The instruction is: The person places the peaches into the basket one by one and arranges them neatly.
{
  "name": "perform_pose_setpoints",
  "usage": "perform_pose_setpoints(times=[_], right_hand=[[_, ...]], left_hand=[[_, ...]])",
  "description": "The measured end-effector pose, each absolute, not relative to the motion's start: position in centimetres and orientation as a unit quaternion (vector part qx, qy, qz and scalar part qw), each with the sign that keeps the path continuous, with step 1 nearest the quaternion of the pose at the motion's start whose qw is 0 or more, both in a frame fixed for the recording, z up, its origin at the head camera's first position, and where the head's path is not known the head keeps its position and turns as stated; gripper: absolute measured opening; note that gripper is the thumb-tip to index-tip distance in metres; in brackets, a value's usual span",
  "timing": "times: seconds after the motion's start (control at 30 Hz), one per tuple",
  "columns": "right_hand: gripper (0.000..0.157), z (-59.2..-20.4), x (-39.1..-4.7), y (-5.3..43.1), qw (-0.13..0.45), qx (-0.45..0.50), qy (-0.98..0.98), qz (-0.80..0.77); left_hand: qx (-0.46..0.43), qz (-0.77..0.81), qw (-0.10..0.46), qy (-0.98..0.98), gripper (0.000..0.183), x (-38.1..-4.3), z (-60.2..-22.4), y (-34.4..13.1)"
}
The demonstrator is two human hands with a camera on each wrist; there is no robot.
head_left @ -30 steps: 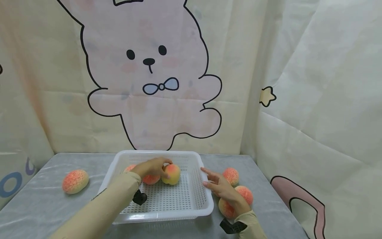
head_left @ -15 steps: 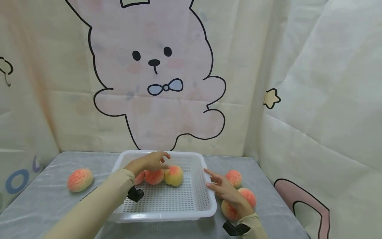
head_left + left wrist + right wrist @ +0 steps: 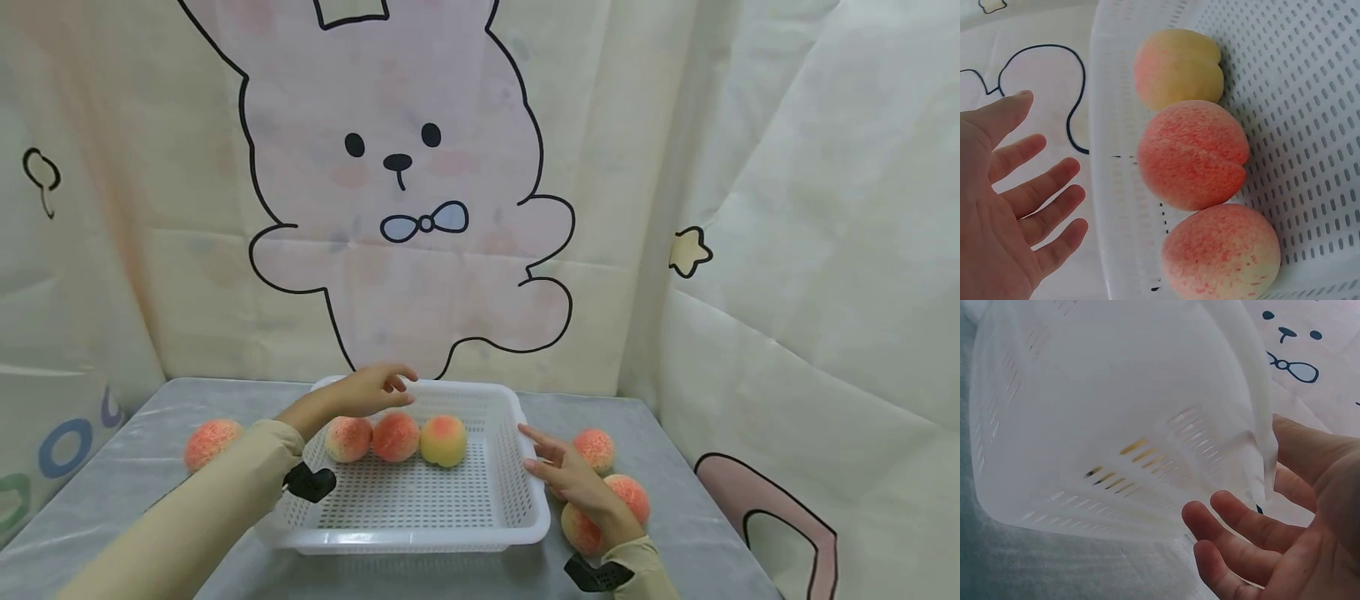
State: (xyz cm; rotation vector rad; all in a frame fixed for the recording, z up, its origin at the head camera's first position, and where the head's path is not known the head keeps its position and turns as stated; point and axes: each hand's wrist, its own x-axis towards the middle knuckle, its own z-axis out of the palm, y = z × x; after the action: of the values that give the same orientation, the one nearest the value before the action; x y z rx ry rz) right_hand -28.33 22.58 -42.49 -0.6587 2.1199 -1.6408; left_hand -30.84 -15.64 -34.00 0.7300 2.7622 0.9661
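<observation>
Loosely spread, my left hand (image 3: 375, 389) hovers over the far rim of a white plastic basket (image 3: 420, 540), its fingers apart from the fruit. Three peaches lie in a row inside: a yellow one with a red top (image 3: 443, 441), a redder one (image 3: 396, 437) in the middle and a speckled one (image 3: 348, 439) at the left. The left wrist view has the open palm beside the basket wall. My right hand (image 3: 573, 479) touches the basket's right rim, thumb and fingertips against it. From the right wrist, its relaxed fingers (image 3: 1241, 540) show outside the slotted wall.
On the grey tablecloth (image 3: 525, 575) right of the basket are a far peach (image 3: 595, 451), a middle peach (image 3: 628, 497) and a near peach (image 3: 582, 531) partly behind the right hand. Another peach (image 3: 210, 443) sits at the left, partly covered by the left sleeve.
My left hand let go of the yellow peach and moved up and left, uncovering the row. The right hand has stayed at the rim. The head view has shifted slightly left.
</observation>
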Motion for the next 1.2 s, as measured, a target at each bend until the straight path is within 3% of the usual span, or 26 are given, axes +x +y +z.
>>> perform_pose_setpoints(times=[0.27,0.57,1.2], right_hand=[[0.065,-42.4,-28.4,22.7,0.179,-0.237,0.764,-0.573],[0.066,-42.3,-28.6,22.4,0.181,-0.242,0.762,-0.572],[0.067,-42.1,-28.4,22.9,0.185,-0.241,0.754,-0.583]], left_hand=[[0.261,0.344,0.007,0.902,0.042,-29.6,-32.9,-17.9],[0.231,0.363,-0.014,0.903,0.042,-27.8,-33.0,-22.6],[0.179,0.419,-0.014,0.890,0.047,-24.4,-36.0,-29.2]])
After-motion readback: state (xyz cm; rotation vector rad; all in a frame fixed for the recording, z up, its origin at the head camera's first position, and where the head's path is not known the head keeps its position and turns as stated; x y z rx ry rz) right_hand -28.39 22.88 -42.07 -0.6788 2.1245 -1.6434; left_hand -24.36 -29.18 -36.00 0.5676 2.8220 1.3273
